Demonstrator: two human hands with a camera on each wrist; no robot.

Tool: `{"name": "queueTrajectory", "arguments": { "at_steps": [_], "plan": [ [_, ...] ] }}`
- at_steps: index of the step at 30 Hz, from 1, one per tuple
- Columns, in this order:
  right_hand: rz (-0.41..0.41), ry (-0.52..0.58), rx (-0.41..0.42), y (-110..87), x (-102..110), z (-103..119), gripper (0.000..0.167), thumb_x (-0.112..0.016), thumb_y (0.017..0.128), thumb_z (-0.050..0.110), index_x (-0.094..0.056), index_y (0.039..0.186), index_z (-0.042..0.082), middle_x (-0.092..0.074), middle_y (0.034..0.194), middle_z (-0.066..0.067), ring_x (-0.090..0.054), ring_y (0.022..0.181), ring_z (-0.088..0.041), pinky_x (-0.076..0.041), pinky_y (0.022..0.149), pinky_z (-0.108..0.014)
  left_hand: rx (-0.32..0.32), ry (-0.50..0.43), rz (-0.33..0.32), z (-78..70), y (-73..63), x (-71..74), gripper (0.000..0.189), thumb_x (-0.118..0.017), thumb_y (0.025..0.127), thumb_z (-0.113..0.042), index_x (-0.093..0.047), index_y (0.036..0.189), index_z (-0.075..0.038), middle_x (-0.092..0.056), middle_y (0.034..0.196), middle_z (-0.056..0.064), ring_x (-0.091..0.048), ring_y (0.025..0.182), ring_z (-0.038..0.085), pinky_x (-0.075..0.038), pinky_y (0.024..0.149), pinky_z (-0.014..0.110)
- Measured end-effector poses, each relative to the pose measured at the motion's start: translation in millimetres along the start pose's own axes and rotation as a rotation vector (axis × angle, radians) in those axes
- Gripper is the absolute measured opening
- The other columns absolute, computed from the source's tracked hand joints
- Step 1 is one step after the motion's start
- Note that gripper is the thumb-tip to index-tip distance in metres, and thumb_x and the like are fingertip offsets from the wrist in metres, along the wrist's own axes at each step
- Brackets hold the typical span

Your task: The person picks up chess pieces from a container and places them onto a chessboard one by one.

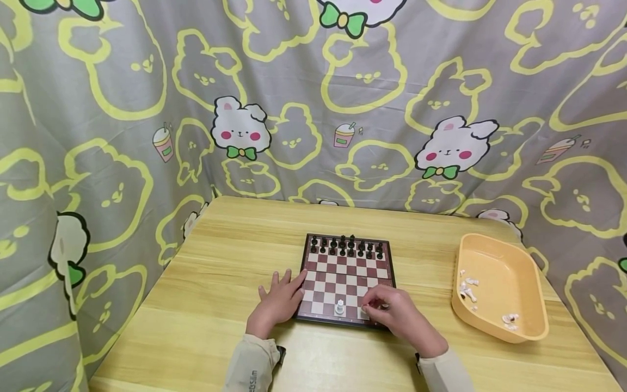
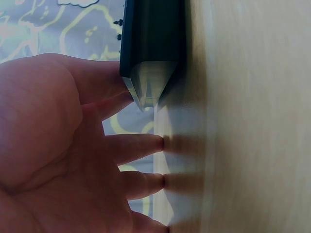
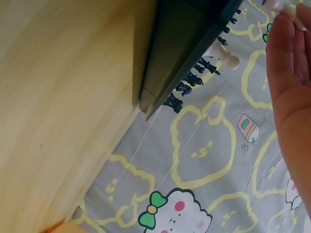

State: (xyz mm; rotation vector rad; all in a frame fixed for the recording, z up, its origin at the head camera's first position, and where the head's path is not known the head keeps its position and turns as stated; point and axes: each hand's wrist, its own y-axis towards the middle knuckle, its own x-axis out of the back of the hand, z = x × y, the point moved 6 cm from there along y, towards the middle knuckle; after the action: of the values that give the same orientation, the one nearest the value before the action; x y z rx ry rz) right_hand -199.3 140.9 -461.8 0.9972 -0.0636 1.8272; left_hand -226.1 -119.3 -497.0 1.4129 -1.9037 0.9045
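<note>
A folding chessboard [image 1: 327, 279] lies on the table, with black chess pieces [image 1: 342, 246] in two rows along its far side. One white chess piece [image 1: 340, 307] stands upright near the front edge. My left hand [image 1: 278, 304] steadies the board's left side; in the left wrist view its fingers [image 2: 138, 145] are spread and fairly straight, tips down on the tabletop. Over the front right squares, my right hand [image 1: 399, 316] pinches a small white chess piece [image 3: 276, 6] between thumb and fingertips. Which kind of piece it is cannot be made out.
To the right stands a yellow plastic tray [image 1: 509, 261] holding several loose white pieces [image 1: 467, 291]. The wooden table [image 1: 235, 239] reaches back to a grey curtain [image 1: 294, 163] with cartoon prints, which hangs behind and at both sides.
</note>
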Motion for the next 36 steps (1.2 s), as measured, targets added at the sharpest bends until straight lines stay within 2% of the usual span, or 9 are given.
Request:
{"name": "queueTrajectory", "arguments": {
  "at_steps": [6,12,29,36],
  "plan": [
    [0.086,-0.020,-0.053,1.3,-5.9,-0.9,0.012,-0.077,0.088,-0.002,-0.074,0.095,0.007,-0.073,0.094,0.004,-0.064,0.083,-0.003,-0.059,0.074,-0.024,0.004,0.000,0.000,0.5,-0.1,0.0,0.050,-0.045,0.111,-0.028,-0.042,0.160,-0.023,-0.029,0.165,0.025,-0.010,0.153,0.055,-0.001,0.110,0.084],
    [0.121,-0.039,-0.068,3.0,-9.2,-2.4,0.011,-0.078,0.089,0.000,-0.073,0.093,0.010,-0.071,0.091,0.006,-0.063,0.082,-0.002,-0.058,0.073,-0.024,0.008,-0.002,0.001,0.5,-1.0,0.1,0.050,-0.045,0.111,-0.028,-0.042,0.160,-0.023,-0.029,0.165,0.026,-0.010,0.153,0.055,-0.001,0.110,0.083],
    [0.144,-0.065,-0.116,5.0,-10.3,-3.6,0.012,-0.076,0.091,0.001,-0.073,0.093,0.013,-0.069,0.090,0.011,-0.061,0.081,0.000,-0.057,0.073,-0.025,-0.003,0.016,0.008,-0.7,1.0,0.7,0.050,-0.044,0.111,-0.027,-0.041,0.161,-0.021,-0.029,0.165,0.026,-0.010,0.153,0.056,-0.002,0.110,0.084],
    [0.142,-0.074,-0.119,6.2,-11.8,-3.8,0.011,-0.077,0.090,0.001,-0.071,0.094,0.010,-0.070,0.091,0.003,-0.060,0.079,-0.002,-0.057,0.071,-0.025,0.000,0.015,0.008,-1.2,0.7,1.0,0.050,-0.044,0.111,-0.026,-0.042,0.161,-0.021,-0.029,0.165,0.027,-0.010,0.153,0.055,-0.002,0.110,0.084]
  ]
}}
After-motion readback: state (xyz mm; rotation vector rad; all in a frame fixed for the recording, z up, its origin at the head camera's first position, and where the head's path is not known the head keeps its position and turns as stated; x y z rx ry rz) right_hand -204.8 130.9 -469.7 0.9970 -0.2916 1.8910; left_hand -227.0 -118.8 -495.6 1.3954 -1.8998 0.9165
